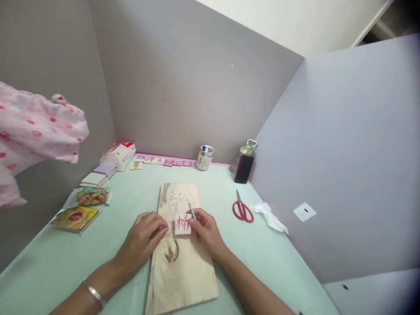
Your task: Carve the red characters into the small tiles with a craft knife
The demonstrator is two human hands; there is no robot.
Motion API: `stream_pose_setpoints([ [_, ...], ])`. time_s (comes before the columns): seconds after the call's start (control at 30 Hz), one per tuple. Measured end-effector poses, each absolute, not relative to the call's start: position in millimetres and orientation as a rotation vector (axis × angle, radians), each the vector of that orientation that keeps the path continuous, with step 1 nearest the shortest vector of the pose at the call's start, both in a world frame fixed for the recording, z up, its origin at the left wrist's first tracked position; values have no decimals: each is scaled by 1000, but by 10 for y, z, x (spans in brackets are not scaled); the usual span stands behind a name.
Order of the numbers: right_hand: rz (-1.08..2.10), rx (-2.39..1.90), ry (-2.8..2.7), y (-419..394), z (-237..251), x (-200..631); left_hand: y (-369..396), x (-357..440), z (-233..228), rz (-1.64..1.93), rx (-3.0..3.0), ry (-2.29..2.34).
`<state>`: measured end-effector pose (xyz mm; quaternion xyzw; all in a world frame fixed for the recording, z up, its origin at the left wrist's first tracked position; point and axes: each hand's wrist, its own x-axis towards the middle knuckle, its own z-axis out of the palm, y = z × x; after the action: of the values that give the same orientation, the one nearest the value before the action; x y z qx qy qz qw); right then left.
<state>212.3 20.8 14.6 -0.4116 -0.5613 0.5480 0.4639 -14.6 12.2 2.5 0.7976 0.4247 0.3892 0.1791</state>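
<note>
Snack packs (78,210) lodged at left table (278,262) edge. Left hand (144,238) laid on board (183,271), fingers pressed onto left edge of block (183,224). Block located mid-board, red character uppermost. Knife (191,209) pinched in right hand (205,229), tip set at block's top right. Step judged: carving of character in progress. Next cut calls for steady pressure, blade kept off holding fingers. Scissors (243,211), tissue (271,215) noted right. Open room ample beside board.

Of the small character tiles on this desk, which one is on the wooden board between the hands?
The white tile with red strokes, on the wooden board between the left hand and right hand. The other tiles line the back wall.
</note>
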Motion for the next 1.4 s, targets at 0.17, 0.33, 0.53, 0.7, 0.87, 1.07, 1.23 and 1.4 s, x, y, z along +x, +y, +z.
stream_pose_setpoints([
  [0.17,1345,-1026,-1417,205,137,2112,109,-142,46,1117,2235,1205],
  [0.33,1336,-1044,-1481,178,177,2104,122,-146,34,1130,2185,1249],
  [0.53,1240,-1100,-1589,166,192,2102,135,-91,11,1128,2121,1273],
  [0.7,972,-1209,-1611,138,272,2176,122,-76,38,1105,2073,1284],
  [0.87,807,-1282,-1726,49,494,2461,120,-92,100,1090,2051,1293],
  [1.07,792,-1294,-1908,-24,533,2756,157,-80,153,1089,2069,1302],
  [1.23,683,-1178,-2167,-94,362,2838,239,-49,171,1059,2122,1358],
  [1.4,587,-1125,-2329,-154,301,2859,249,74,87,985,2195,1351],
])
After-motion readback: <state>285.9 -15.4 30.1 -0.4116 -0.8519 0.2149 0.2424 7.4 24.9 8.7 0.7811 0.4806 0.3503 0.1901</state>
